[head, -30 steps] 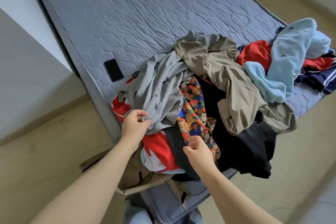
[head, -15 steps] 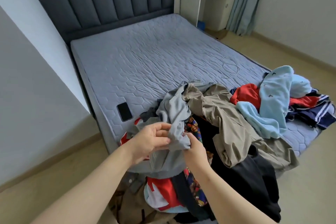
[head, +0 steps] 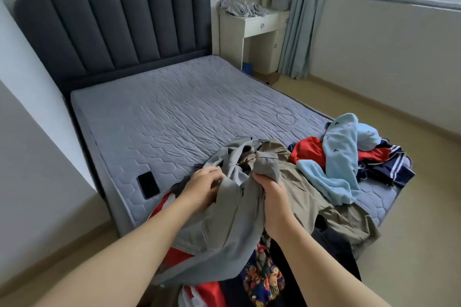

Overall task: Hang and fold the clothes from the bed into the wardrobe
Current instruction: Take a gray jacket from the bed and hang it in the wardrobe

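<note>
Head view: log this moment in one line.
left hand: grips grey garment | right hand: grips grey garment | clothes pile: on bed

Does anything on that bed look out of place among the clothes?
Yes: a black phone lies on the mattress near its left edge, close to the clothes pile, and a thin looped cable lies farther back. Neither is clothing.
</note>
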Action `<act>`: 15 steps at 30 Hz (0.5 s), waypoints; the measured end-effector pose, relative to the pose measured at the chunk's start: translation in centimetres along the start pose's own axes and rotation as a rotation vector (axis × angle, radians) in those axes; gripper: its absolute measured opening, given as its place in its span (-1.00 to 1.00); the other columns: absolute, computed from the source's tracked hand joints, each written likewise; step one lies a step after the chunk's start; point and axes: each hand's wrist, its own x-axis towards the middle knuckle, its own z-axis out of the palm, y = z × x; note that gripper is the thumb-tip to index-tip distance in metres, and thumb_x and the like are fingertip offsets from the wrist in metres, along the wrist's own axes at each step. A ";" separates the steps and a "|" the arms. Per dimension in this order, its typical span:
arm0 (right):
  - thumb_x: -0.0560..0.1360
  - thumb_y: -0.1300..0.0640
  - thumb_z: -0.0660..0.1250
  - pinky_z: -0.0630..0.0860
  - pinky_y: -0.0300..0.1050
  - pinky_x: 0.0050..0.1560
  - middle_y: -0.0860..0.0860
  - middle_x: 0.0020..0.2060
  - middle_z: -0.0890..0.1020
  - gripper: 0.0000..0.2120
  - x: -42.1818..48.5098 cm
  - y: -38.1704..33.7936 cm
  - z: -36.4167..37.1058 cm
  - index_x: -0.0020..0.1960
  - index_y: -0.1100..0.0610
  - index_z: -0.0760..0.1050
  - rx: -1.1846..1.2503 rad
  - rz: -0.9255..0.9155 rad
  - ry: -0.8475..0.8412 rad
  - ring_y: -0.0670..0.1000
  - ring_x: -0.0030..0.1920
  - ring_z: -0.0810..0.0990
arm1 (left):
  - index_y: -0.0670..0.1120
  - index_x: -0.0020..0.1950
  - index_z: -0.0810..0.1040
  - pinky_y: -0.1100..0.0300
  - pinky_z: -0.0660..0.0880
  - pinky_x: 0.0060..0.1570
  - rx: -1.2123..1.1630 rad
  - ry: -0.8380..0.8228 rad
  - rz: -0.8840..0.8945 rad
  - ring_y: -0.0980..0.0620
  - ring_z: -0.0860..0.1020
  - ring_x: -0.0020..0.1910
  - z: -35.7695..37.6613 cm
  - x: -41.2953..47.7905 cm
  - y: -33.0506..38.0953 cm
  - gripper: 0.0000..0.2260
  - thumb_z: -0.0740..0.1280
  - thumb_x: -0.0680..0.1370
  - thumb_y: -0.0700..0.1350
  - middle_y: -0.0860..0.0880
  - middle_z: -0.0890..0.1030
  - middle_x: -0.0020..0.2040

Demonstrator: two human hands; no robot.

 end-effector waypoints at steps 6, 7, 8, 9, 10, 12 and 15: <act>0.44 0.10 0.31 0.35 -0.19 -0.24 0.04 -0.05 0.58 -0.82 0.3 -0.6 -2.1 0.03 0.09 0.44 -0.615 -0.017 0.466 -0.05 -0.14 0.51 | -0.03 -0.23 0.27 0.08 0.29 -0.22 -0.040 0.122 -0.137 -0.12 0.45 -0.18 -0.9 -0.1 1.9 -0.78 0.09 0.62 -0.09 -0.09 0.51 -0.22; 0.42 0.11 0.32 0.40 -0.12 -0.09 0.07 0.05 0.55 -0.68 0.2 -0.2 -2.1 0.14 0.12 0.40 -0.677 -0.011 0.503 0.04 0.01 0.51 | -0.02 -0.26 0.25 0.10 0.25 -0.24 -0.047 0.152 -0.144 -0.10 0.42 -0.21 -1.2 -0.1 2.4 -0.77 0.09 0.61 -0.12 -0.03 0.47 -0.27; 0.39 0.13 0.34 0.40 -0.04 0.11 0.09 0.14 0.51 -0.58 0.3 0.1 -2.0 0.23 0.14 0.37 -0.672 -0.056 0.524 0.10 0.16 0.46 | -0.02 -0.27 0.24 0.10 0.24 -0.27 -0.058 0.175 -0.154 -0.09 0.40 -0.24 -1.6 -0.1 2.9 -0.76 0.09 0.60 -0.14 0.00 0.42 -0.32; 0.38 0.15 0.35 0.35 0.01 0.24 0.08 0.19 0.48 -0.51 0.2 0.4 -1.6 0.28 0.14 0.36 -0.639 -0.130 0.508 0.11 0.25 0.41 | -0.03 -0.27 0.24 0.11 0.24 -0.29 -0.077 0.201 -0.176 -0.07 0.39 -0.28 -1.9 -0.1 3.4 -0.77 0.09 0.59 -0.14 0.01 0.40 -0.34; 0.37 0.15 0.36 0.31 0.03 0.31 0.04 0.19 0.47 -0.48 -0.1 0.4 -0.9 0.30 0.13 0.36 -0.587 -0.208 0.446 0.10 0.28 0.38 | -0.04 -0.28 0.25 0.11 0.24 -0.33 -0.105 0.217 -0.201 -0.05 0.39 -0.31 -2.3 -0.1 3.9 -0.77 0.10 0.59 -0.14 0.00 0.40 -0.35; 0.30 0.06 0.35 0.32 0.06 0.32 -0.05 0.18 0.44 -0.41 -0.6 0.7 0.7 0.32 0.07 0.36 -0.509 -0.283 0.206 0.05 0.29 0.38 | -0.04 -0.30 0.25 0.14 0.23 -0.41 -0.162 0.230 -0.254 0.01 0.37 -0.35 -3.0 0.0 4.7 -0.76 0.10 0.57 -0.14 -0.02 0.41 -0.34; 0.28 0.05 0.38 0.34 0.06 0.31 -0.04 0.27 0.42 -0.31 -0.2 1.6 2.7 0.38 0.04 0.28 -0.739 -0.301 -0.030 0.00 0.33 0.35 | -0.08 -0.32 0.25 0.20 0.22 -0.50 -0.267 0.266 -0.283 0.04 0.31 -0.40 -4.3 -0.2 6.0 -0.75 0.11 0.57 -0.17 -0.03 0.37 -0.36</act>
